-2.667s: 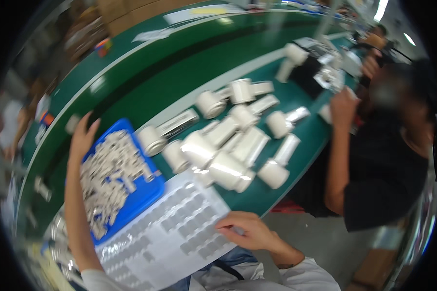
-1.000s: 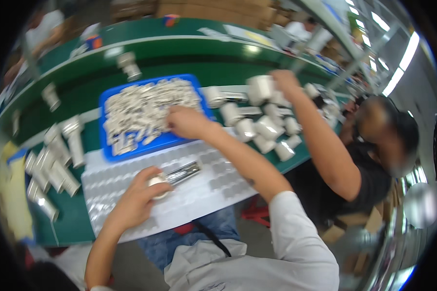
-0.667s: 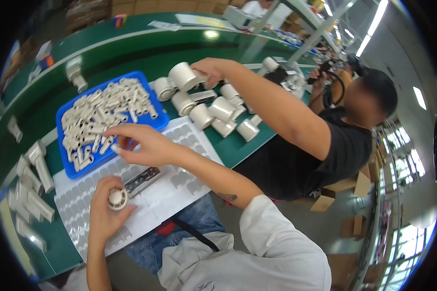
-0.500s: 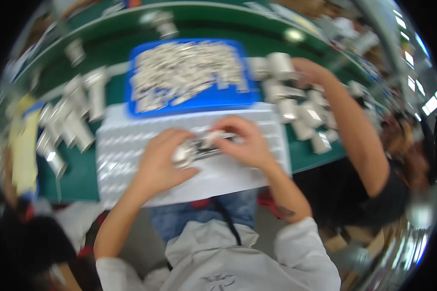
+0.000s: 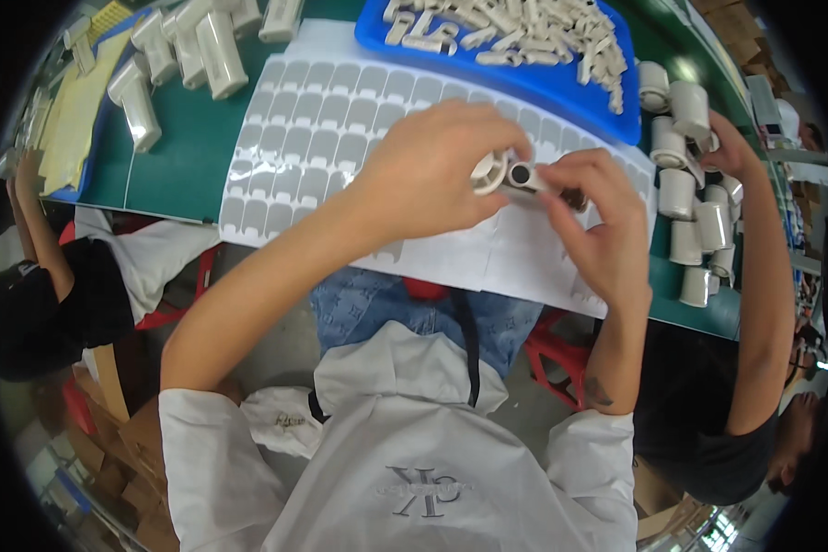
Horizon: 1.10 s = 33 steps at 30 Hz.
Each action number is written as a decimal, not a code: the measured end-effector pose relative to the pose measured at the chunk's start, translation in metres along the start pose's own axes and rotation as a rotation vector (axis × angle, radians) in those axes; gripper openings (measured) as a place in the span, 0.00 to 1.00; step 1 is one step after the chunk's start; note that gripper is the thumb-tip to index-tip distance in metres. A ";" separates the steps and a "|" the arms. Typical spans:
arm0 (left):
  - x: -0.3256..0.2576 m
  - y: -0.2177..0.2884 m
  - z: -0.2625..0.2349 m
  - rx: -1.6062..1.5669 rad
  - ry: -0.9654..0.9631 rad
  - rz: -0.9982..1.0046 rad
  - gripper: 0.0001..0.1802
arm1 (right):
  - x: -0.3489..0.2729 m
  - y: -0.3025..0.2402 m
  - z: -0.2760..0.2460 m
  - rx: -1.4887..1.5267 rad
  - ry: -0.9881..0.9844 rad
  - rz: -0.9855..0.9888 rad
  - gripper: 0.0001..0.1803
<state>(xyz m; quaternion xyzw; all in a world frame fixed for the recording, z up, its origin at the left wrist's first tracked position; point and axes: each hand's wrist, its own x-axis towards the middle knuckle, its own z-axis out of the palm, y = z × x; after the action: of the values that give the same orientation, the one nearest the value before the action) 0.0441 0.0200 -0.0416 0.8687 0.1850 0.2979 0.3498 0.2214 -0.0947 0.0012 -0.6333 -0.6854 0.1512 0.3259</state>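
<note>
My left hand [image 5: 437, 170] curls its fingers and thumb around a white plastic housing [image 5: 488, 175], whose round hollow end faces right. Most of that housing is hidden behind the hand. Close beside the opening, my right hand [image 5: 607, 216] pinches a small white plastic part [image 5: 523, 176] with a dark round end. Something dark shows under the right fingers, too covered to make out. Both hands are just above a white sheet [image 5: 515, 248] bearing rows of grey rounded labels [image 5: 317, 106].
Beyond the sheet, a blue tray [image 5: 524, 83] holds many small white parts [image 5: 524, 28]. White housings [image 5: 219, 55] lie at the far left, and cylindrical ones [image 5: 677, 193] at the right, where a co-worker's hand [image 5: 731, 152] reaches in. Yellow sheets [image 5: 74, 110] lie at the left edge.
My view has swung, so the tray and sheet sit higher and further right. My hands have moved closer together around the two parts. The co-worker's hand is still at the right-hand housings.
</note>
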 end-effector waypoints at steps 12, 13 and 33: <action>0.005 -0.013 -0.012 -0.030 -0.131 0.142 0.16 | -0.010 -0.021 0.023 -0.505 0.099 -0.090 0.06; 0.007 -0.013 -0.014 -0.014 -0.132 0.145 0.16 | -0.007 -0.021 0.022 -0.537 0.087 -0.087 0.06; 0.004 -0.010 -0.010 0.067 -0.052 0.152 0.19 | -0.003 -0.002 0.025 -0.408 0.183 -0.164 0.08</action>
<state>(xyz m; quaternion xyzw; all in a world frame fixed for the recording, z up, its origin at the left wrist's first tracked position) 0.0396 0.0343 -0.0412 0.8990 0.1191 0.2945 0.3016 0.2037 -0.0927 -0.0172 -0.6394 -0.7185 -0.0755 0.2632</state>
